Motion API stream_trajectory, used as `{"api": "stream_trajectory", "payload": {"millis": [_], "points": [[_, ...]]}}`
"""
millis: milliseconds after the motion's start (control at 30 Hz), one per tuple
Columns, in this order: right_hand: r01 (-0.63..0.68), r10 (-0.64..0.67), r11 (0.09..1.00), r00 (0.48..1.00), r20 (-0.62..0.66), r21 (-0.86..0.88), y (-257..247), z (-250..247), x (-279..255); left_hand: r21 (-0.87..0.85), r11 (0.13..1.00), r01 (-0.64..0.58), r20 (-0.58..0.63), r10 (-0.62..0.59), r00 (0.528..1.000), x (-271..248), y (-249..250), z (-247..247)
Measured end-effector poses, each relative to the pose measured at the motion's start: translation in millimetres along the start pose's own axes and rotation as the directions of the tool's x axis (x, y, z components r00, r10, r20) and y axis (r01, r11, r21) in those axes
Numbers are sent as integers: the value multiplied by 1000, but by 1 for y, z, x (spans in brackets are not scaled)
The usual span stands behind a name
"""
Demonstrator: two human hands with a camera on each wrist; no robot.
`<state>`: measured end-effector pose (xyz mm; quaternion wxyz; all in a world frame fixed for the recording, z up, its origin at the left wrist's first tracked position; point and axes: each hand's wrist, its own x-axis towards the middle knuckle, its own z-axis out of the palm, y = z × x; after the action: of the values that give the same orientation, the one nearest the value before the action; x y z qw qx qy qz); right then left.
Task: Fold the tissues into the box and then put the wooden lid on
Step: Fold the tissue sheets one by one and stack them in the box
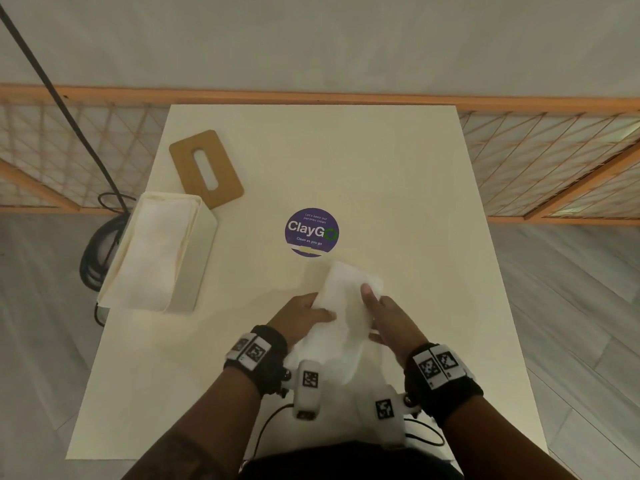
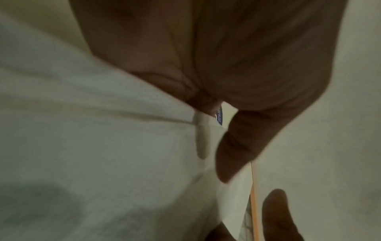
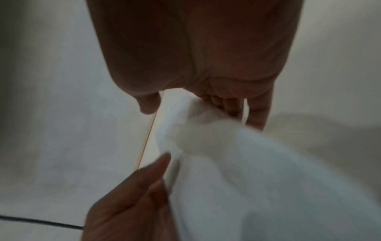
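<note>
- Left hand (image 1: 304, 315) grips the tissue's (image 1: 346, 306) left edge, thumb on top.
- Right hand (image 1: 388, 323) pinches its right edge, thumb up.

The head view looks steeply down over the bench (image 1: 346, 161); both wrist views sit close, sharing the tissue (image 1: 346, 306).

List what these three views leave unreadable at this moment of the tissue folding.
- Head view: the fold lines of the tissue are blurred and partly covered by the left hand and right hand.
- Head view: how many tissues fill the box; only the top layer shows.
- Wrist views: motion blur hides tissue edges.
</note>
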<state>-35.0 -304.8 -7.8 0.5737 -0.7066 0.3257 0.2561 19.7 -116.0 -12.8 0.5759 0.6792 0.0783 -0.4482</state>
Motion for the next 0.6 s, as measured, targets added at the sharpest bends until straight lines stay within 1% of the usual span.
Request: {"api": "stream_trajectory", "payload": {"millis": [33, 67, 100, 133, 167, 200, 267, 333, 367, 400, 433, 500, 567, 600], "points": [[-10, 1, 990, 998, 60, 140, -2, 7, -1, -177, 984, 12, 59, -2, 998, -4, -2, 0], [-4, -18, 975, 995, 99, 223, -7, 14, -3, -284, 959, 21, 93, 6, 996, -7, -2, 2], [12, -35, 969, 995, 89, 247, -10, 18, -3, -335, 942, 29, 99, 4, 995, -9, -2, 5], [31, -42, 964, 998, 39, 263, -11, 22, -3, -372, 928, 31, 82, -1, 997, -10, -3, 7], [40, -35, 960, 999, -24, 276, -11, 25, -2, -385, 922, 25, 39, -11, 999, -10, -4, 9], [33, -14, 952, 998, -63, 305, -10, 28, -1, -379, 925, 28, -10, -35, 999, -9, -6, 10], [27, -7, 944, 998, -61, 330, -8, 35, -2, -292, 956, 33, -84, -60, 995, -8, -10, 13], [38, -15, 952, 997, -78, 303, -10, 38, -6, -218, 976, 11, -168, -48, 985, -7, -15, 11], [52, -25, 962, 994, -104, 268, -10, 38, -6, -233, 972, -8, -219, -44, 975, -6, -18, 9], [53, -30, 970, 994, -103, 236, -10, 38, -6, -233, 972, -18, -229, -37, 973, -6, -21, 7], [44, -30, 975, 997, -69, 216, -9, 40, -5, -220, 975, -16, -214, -32, 976, -6, -22, 6], [43, -43, 981, 999, -4, 188, -9, 48, -8, -161, 987, -1, -143, -23, 989, -11, -21, 6], [96, -96, 984, 995, -8, 150, -13, 56, -12, -72, 997, -18, -106, 11, 994, -21, -13, 7], [142, -141, 983, 990, -21, 116, -20, 58, -16, 5, 999, -50, -118, 50, 992, -29, -6, 4]]}}
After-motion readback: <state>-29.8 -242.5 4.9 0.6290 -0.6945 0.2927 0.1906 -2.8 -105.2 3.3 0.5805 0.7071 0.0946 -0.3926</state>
